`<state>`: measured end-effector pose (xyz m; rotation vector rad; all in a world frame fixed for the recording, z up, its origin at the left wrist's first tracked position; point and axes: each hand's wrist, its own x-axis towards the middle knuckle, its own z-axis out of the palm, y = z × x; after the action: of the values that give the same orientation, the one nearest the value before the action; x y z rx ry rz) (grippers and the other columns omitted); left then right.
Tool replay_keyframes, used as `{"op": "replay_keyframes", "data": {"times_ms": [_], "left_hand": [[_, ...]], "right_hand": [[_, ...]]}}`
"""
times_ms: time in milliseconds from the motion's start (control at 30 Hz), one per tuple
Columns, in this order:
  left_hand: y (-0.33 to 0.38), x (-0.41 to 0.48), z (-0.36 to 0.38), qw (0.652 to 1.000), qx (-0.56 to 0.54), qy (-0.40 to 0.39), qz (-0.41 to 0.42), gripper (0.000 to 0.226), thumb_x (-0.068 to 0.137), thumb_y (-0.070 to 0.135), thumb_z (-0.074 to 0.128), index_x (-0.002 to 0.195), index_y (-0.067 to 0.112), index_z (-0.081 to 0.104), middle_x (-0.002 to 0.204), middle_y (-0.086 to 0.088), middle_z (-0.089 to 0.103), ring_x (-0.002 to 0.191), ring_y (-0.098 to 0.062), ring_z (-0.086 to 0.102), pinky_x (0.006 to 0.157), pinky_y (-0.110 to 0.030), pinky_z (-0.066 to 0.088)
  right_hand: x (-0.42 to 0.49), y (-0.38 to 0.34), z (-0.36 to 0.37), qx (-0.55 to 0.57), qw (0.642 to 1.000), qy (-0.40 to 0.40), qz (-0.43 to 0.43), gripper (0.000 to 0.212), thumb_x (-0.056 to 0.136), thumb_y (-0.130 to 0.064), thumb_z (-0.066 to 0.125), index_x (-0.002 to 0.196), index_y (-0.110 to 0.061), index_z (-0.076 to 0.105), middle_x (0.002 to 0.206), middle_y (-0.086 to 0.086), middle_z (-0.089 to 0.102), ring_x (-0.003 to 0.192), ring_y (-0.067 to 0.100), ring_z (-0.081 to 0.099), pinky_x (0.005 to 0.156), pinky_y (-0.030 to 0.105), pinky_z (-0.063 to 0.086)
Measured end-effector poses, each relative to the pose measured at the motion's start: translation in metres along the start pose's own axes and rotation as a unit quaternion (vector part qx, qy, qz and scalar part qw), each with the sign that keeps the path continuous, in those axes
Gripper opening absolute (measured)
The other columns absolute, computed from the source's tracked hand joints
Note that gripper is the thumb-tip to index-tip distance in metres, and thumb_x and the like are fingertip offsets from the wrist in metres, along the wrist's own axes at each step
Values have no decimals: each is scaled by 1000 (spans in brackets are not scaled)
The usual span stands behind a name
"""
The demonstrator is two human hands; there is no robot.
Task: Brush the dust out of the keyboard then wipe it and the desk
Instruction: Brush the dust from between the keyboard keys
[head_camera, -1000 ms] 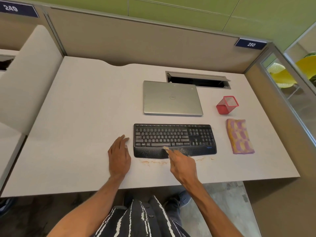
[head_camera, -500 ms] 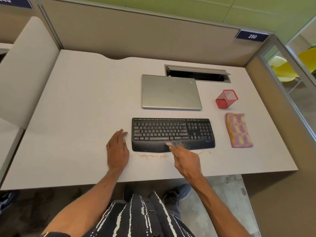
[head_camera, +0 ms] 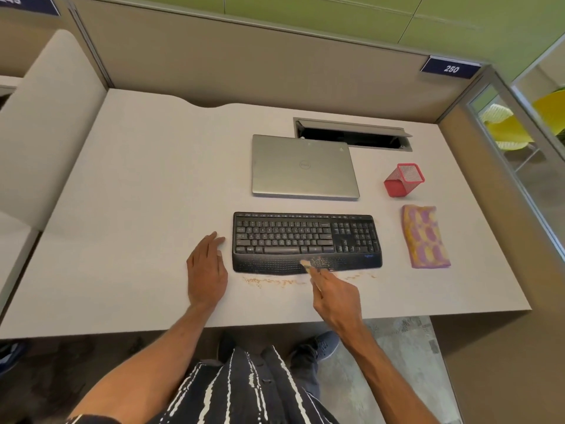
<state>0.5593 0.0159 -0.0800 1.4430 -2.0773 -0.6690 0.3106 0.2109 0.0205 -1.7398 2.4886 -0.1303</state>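
Watch out: hard flick may throw crumbs [head_camera: 269,281] off desk [head_camera: 137,209] front onto your lap. Also keyboard [head_camera: 290,237] may slide, no hand pins it. Your right hand [head_camera: 336,296] pinches small brush [head_camera: 305,264], bristles on palm rest [head_camera: 269,266]. Your left hand [head_camera: 206,272] lies flat on desk just beside keyboard's left end, fingers straight, holding nothing. Keyboard sits mid desk, near you, keys up. Long side runs left to right; palm rest faces you.
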Motion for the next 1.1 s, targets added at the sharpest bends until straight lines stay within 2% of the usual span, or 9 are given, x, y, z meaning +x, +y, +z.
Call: {"op": "replay_keyframes", "data": {"times_ms": [133,233,300,433,567,700,900,1000,1100], "left_hand": [[0,-1,-1,1000,1,-1,3,43,112,8,48,150,26,57,164,5,50,155,-18,41,128,-35,25],[0,-1,-1,1000,2,-2,5,43,112,7,48,150,26,57,164,5,50,155,-18,42,127,-33,24],[-1,-1,-1,1000,3,1,4,43,112,7,48,150,26,57,164,5,50,155,-18,43,127,-35,26],[2,0,1,1000,11,5,3,41,113,8,48,150,24,57,163,3,51,154,-21,43,127,-42,32],[2,0,2,1000,22,6,6,41,112,7,49,149,23,57,163,1,51,153,-23,45,126,-45,35],[2,0,0,1000,19,2,6,42,112,7,48,150,23,57,163,1,51,154,-22,44,127,-46,34],[3,0,0,1000,18,5,2,42,112,6,49,150,24,57,164,3,50,154,-22,44,127,-45,34],[4,0,1,1000,25,5,5,41,113,8,49,150,23,56,163,1,50,154,-23,44,127,-46,36],[4,-1,1,1000,28,4,7,40,113,10,48,150,22,56,164,0,50,154,-23,44,127,-47,36]], "right_hand": [[28,-1,-3,-13,1000,20,9,37,104,-24,60,141,-27,60,101,-8,70,66,11,60,54,26,50],[30,0,-3,-18,1000,-7,1,37,104,-25,58,140,-27,60,106,-7,72,72,15,66,60,31,57],[17,1,-3,-7,1000,-27,-2,37,102,-27,60,139,-27,62,102,-6,73,72,14,66,64,30,57],[-10,12,-6,-21,999,-40,-27,33,98,-33,61,130,-28,71,87,-12,69,60,5,49,54,18,36],[9,17,-9,-9,1000,20,-1,39,100,-24,66,138,-25,63,89,-11,64,57,7,50,46,21,47],[30,15,-10,-13,1000,6,5,36,101,-22,65,137,-25,63,100,-7,69,73,16,66,59,34,60],[-5,24,-7,-18,999,-29,1,25,98,-33,59,117,-31,76,90,-11,72,69,11,63,58,21,38],[-8,28,-6,15,1000,1,6,37,100,-29,62,138,-32,65,89,-13,67,61,8,55,51,17,36],[9,27,-5,-4,999,39,25,39,103,-26,61,142,-30,61,87,-11,60,61,5,42,50,13,16]]}}
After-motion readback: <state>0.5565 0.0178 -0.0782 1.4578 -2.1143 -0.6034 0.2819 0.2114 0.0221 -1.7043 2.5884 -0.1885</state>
